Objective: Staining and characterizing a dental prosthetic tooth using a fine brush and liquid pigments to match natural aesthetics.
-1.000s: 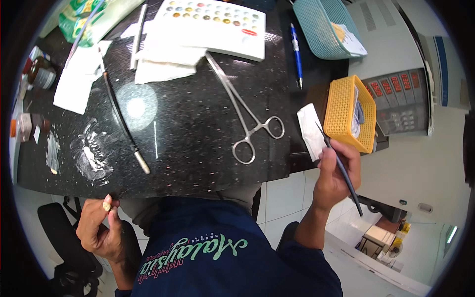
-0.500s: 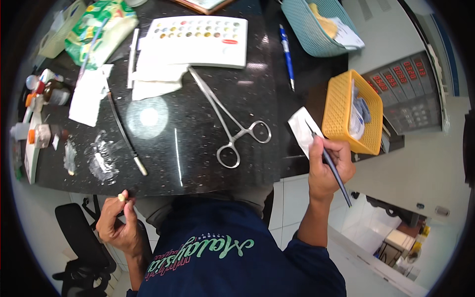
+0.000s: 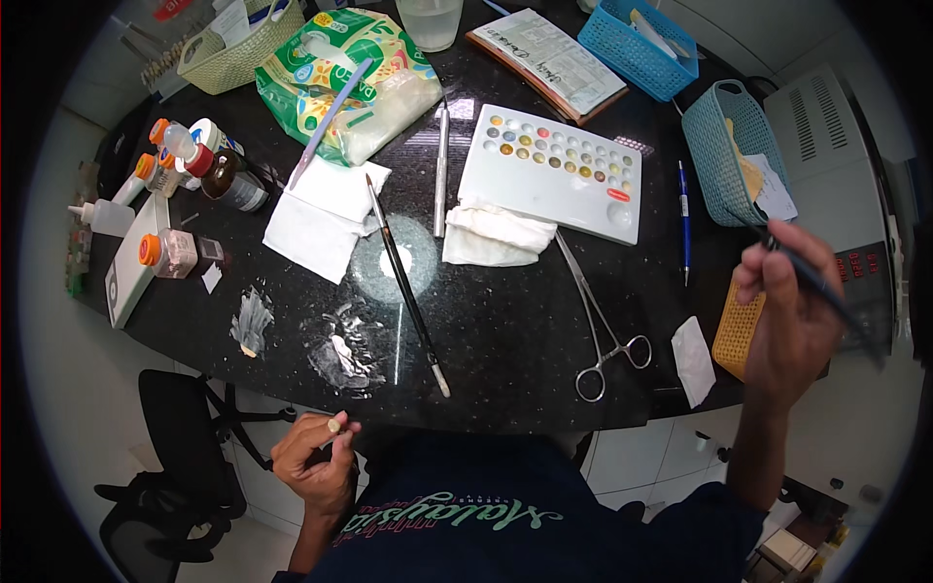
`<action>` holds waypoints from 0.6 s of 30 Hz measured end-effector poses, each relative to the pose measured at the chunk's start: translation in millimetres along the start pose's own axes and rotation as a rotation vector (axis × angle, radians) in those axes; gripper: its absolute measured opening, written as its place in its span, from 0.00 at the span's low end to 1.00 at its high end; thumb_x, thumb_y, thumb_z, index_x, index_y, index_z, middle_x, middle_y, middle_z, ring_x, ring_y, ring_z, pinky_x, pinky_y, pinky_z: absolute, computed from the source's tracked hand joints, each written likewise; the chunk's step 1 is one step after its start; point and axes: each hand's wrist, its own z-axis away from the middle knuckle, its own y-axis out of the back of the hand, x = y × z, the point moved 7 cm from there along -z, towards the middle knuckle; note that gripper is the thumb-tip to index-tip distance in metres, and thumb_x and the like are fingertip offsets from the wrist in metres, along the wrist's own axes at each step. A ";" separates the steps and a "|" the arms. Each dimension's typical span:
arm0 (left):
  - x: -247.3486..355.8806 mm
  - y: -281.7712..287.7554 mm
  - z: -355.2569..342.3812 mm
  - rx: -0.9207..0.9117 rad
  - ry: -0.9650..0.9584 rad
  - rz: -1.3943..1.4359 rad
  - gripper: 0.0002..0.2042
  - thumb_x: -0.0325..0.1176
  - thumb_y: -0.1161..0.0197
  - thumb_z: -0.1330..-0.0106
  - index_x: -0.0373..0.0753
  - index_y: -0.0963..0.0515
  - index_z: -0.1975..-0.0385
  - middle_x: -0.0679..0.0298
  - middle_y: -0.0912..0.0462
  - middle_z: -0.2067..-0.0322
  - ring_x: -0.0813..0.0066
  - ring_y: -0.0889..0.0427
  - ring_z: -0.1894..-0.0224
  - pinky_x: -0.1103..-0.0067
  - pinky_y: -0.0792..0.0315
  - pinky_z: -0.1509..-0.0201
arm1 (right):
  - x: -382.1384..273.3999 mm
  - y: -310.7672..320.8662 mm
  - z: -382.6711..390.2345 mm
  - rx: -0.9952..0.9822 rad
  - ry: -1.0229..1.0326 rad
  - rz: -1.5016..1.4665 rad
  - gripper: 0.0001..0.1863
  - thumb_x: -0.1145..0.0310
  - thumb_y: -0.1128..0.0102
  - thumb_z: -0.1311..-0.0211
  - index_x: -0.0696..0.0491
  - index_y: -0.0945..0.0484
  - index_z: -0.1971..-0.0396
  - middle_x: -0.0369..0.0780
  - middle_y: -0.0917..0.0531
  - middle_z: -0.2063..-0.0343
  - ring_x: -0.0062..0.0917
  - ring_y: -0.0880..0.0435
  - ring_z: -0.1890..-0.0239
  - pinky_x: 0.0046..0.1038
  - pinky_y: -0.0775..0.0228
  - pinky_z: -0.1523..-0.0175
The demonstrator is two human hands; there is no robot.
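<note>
My left hand [image 3: 316,462] is at the table's near edge, its fingers pinching a small cream-coloured piece [image 3: 333,426] that resembles a dental crown. My right hand [image 3: 792,311] is raised at the right, in front of the yellow basket [image 3: 737,332], and grips a dark, thin-handled brush [image 3: 812,272], smeared by motion. Its tip points toward the blue-green basket [image 3: 724,175]. A folded white tissue [image 3: 693,361] lies left of this hand. Further left are metal locking forceps [image 3: 607,355] with ring handles. White paste [image 3: 345,360] is smeared on the black tabletop beyond my left hand.
A white palette [image 3: 554,199] with coloured wells stands at the back centre. A black-handled brush [image 3: 408,287] lies mid-table near folded tissues [image 3: 326,219]. Small bottles [image 3: 177,253] crowd the left side. An instrument with a red display [image 3: 860,267] stands at the far right.
My right hand has lifted the brush off the tissue and moved away to the far right. My left hand still pinches the small piece. The view has shifted, showing more of the table's back.
</note>
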 end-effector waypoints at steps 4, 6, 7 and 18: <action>0.3 -7.5 -14.3 -0.037 -0.023 0.029 0.03 0.23 0.34 0.47 0.32 0.21 0.74 0.58 0.17 0.77 0.73 0.19 0.78 0.82 0.27 0.72 | 6.7 -32.8 -66.2 -0.201 -0.037 0.060 0.11 0.69 0.44 0.36 0.62 0.24 0.60 0.42 0.18 0.72 0.19 0.18 0.70 0.16 0.25 0.66; -1.2 -1.4 -11.2 -0.013 -0.026 -0.019 0.05 0.27 0.33 0.47 0.34 0.21 0.75 0.59 0.17 0.78 0.73 0.19 0.81 0.83 0.29 0.72 | 31.8 -65.2 -89.1 -0.288 -0.019 0.014 0.11 0.69 0.44 0.36 0.62 0.23 0.61 0.41 0.18 0.72 0.19 0.18 0.70 0.16 0.25 0.65; -3.5 0.8 -9.9 -0.003 -0.013 -0.052 0.05 0.27 0.32 0.50 0.35 0.21 0.76 0.59 0.17 0.78 0.73 0.20 0.82 0.83 0.30 0.74 | 39.4 -78.6 -96.8 -0.354 0.006 -0.003 0.10 0.69 0.44 0.36 0.61 0.23 0.62 0.41 0.18 0.72 0.19 0.17 0.69 0.16 0.25 0.63; 0.8 5.5 -6.4 -0.020 -0.021 -0.205 0.06 0.27 0.32 0.56 0.39 0.19 0.77 0.66 0.20 0.85 0.79 0.25 0.86 0.84 0.38 0.79 | 76.8 -169.6 -107.7 -0.643 -0.101 -0.067 0.04 0.75 0.43 0.45 0.60 0.25 0.71 0.39 0.21 0.75 0.20 0.19 0.70 0.23 0.25 0.60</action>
